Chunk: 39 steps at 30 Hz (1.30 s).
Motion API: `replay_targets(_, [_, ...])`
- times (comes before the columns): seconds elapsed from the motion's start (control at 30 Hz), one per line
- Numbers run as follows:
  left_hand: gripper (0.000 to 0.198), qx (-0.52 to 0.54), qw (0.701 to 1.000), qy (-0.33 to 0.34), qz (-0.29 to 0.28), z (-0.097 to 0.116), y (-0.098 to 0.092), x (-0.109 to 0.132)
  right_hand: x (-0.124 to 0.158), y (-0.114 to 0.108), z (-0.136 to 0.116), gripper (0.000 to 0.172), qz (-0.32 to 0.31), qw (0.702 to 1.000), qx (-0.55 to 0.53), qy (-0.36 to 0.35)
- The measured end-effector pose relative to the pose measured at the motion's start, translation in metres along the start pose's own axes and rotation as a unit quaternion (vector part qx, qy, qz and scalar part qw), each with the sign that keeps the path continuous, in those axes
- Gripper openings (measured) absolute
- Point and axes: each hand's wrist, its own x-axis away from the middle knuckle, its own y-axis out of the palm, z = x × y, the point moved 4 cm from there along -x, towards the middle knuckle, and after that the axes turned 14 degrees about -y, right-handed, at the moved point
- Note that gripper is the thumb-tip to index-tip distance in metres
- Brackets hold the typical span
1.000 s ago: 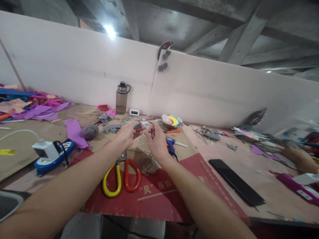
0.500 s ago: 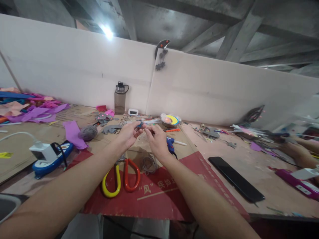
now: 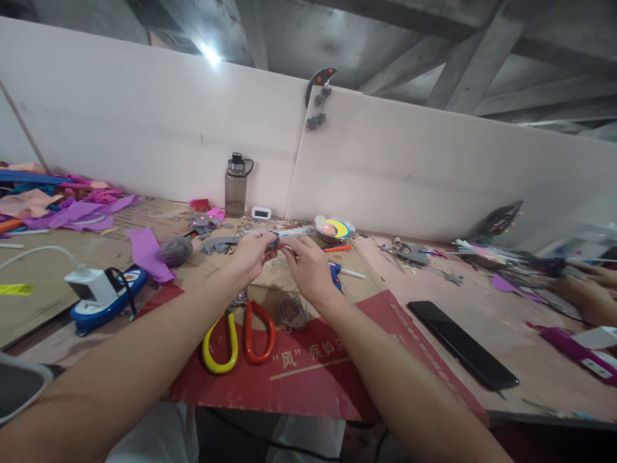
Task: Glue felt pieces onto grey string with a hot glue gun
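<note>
My left hand [image 3: 251, 254] and my right hand [image 3: 308, 265] are raised together over the middle of the table, fingertips nearly touching. The left pinches a small blue piece [image 3: 274, 242]. The right hand's fingers are pinched too, on something too small to name. Below them lie scissors with one yellow and one red handle [image 3: 238, 334] and a coil of thin grey wire [image 3: 290, 311]. A blue glue gun [image 3: 335, 276] lies just right of my right hand.
A black phone [image 3: 463, 344] lies at the right on the table. A white charger on a blue case [image 3: 99, 292] is at the left, with purple felt scraps [image 3: 72, 212] behind. A bottle [image 3: 236, 185] stands by the white wall. Another person's arm [image 3: 585, 299] works at the far right.
My hands have come closer together, the right one moving up to meet the left. The view has shifted slightly.
</note>
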Motion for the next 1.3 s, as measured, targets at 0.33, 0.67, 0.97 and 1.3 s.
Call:
replay_targets(0.33, [0.004,-0.054,0.998,0.019,-0.025,-0.001,0.006,0.004,-0.002,-0.004,0.006,0.025,-0.005,0.996,0.085,0.017])
replay_targets(0.67, [0.012,-0.097,0.991,0.051,-0.079,-0.003,0.012,0.006,-0.003,-0.010,0.018,0.029,0.039,0.987,-0.025,0.156])
replay_targets(0.97, [0.014,-0.116,0.987,0.052,-0.100,-0.003,0.017,0.012,0.001,-0.007,0.025,0.033,0.065,0.975,-0.071,0.199])
replay_targets(1.3, [0.018,-0.097,0.985,0.051,-0.135,-0.005,0.020,0.012,0.000,-0.010,0.025,0.033,0.069,0.978,-0.033,0.196])
